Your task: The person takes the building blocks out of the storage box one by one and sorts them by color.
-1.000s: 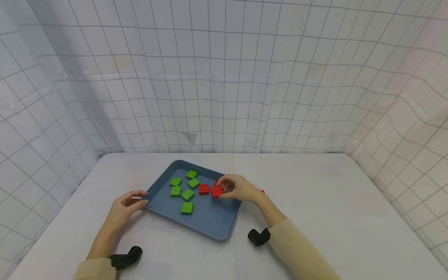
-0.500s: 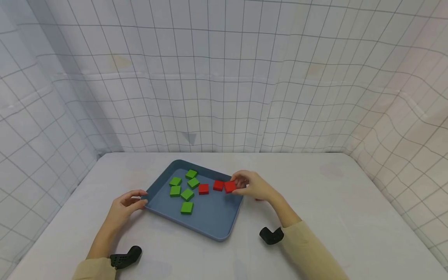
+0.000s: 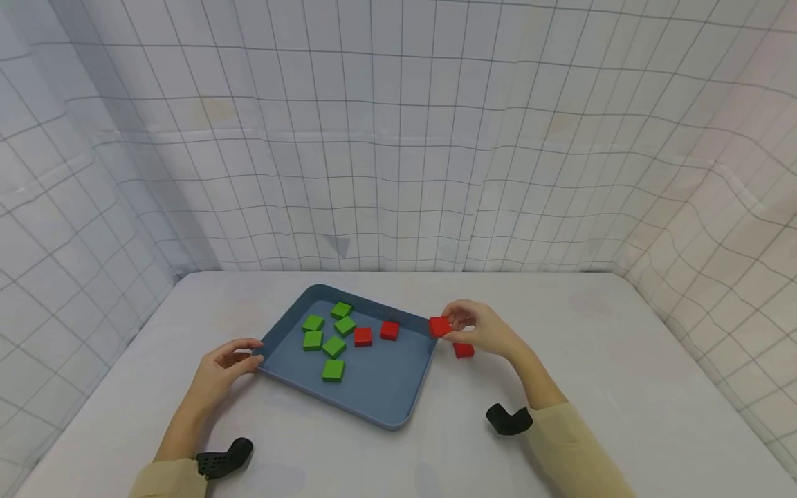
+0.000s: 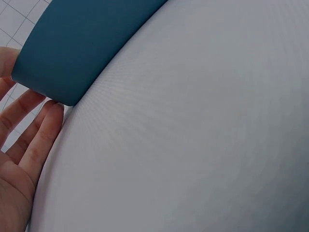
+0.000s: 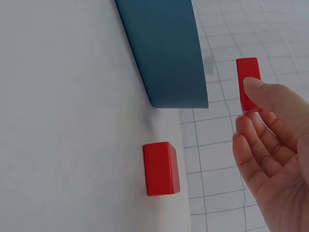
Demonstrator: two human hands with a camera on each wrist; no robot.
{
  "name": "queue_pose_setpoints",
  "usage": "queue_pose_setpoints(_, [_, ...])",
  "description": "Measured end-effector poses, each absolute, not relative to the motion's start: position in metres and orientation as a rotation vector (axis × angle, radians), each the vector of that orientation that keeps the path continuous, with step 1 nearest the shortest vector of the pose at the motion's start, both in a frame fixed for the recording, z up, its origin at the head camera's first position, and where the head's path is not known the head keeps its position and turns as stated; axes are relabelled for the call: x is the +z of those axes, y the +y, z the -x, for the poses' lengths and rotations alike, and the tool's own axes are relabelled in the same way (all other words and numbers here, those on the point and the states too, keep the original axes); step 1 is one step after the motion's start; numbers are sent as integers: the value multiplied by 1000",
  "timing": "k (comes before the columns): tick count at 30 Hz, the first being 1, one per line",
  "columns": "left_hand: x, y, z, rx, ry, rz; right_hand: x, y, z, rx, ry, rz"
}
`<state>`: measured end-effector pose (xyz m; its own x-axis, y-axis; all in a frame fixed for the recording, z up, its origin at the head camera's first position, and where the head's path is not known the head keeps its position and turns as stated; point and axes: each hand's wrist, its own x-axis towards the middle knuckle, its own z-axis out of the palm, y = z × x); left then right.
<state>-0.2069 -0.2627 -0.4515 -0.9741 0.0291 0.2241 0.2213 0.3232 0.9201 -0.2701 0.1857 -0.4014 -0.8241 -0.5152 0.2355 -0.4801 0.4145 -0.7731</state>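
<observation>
In the head view a blue-grey tray (image 3: pixel 373 394) holds several green square blocks (image 3: pixel 333 371), one red block (image 3: pixel 363 337) and a second red block (image 3: pixel 389 330). At its left corner my left hand (image 3: pixel 218 370) holds the wall; the left wrist view has fingers (image 4: pixel 46 137) against the tray's outer side (image 4: pixel 72 53). My right hand (image 3: pixel 486 328) pinches a red block (image 3: pixel 439 326) between thumb and fingers, raised by the tray's right corner. Seen from the right wrist, that red block (image 5: pixel 247 70) is clear of the tray wall (image 5: pixel 169 58).
Another red block (image 3: pixel 463 350) lies on the white table (image 3: pixel 560 332) just outside the tray, below the right hand. White grid-lined cloth (image 3: pixel 398 138) encloses the back and sides. A black device (image 3: pixel 509 420) is worn at each wrist.
My right hand has carried the red block rightward from inside the tray to its right corner. The red block on the table has come more into sight. The left hand stays put.
</observation>
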Motion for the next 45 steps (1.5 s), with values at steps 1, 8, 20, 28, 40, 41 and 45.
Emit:
queue_pose_setpoints(1, [-452, -263, 207, -1718, -2416, 231, -402, 188, 269, -1409, 2612, 915])
queue_pose_setpoints(8, [-452, -262, 207, -1695, -2418, 232, -408, 206, 264, -1404, 2640, 859])
queue_pose_setpoints(20, [-450, -262, 206, -1671, -2446, 215, -405, 230, 253, -1335, 2680, 766])
queue_pose_setpoints(28, [-451, -263, 207, -1665, -2460, 212, -421, 251, 257, -1359, 2665, 719])
queue_pose_setpoints(40, [-452, -263, 206, -1658, -2450, 219, -427, 259, 258, -1329, 2659, 668])
queue_pose_setpoints(41, [-452, -263, 206, -1659, -2449, 222, -428, 260, 259, -1325, 2657, 661])
queue_pose_setpoints(45, [-452, -263, 207, -1666, -2446, 233, -431, 261, 259, -1302, 2662, 645])
